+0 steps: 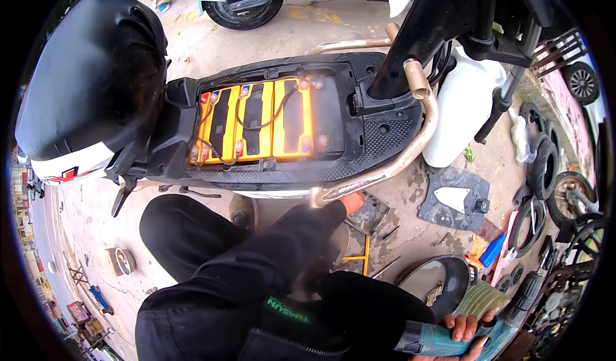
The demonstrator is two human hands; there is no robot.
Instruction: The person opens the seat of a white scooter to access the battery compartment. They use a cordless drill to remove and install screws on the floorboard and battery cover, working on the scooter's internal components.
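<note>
An electric scooter's footboard [391, 130] stretches before me with its battery bay uncovered. Several yellow-and-black batteries [292, 120] sit in it, linked by black cables. My left hand [352, 202] reaches across to the right, beside the bronze crash bar [378, 183] at the board's near edge. Only part of this hand shows, and its fingers are hidden. At the lower right, my right hand [463, 329] wraps round a teal cordless drill [439, 339], whose chuck points to the upper right. A dark flat tray [371, 215] lies on the ground beside my left hand.
A black seat [90, 72] stands raised at the left. On the ground to the right lie a grey cover panel [454, 197], a black bowl [443, 274] and several tyres [545, 165]. Another scooter [247, 5] stands behind; a tin [120, 261] is at the left.
</note>
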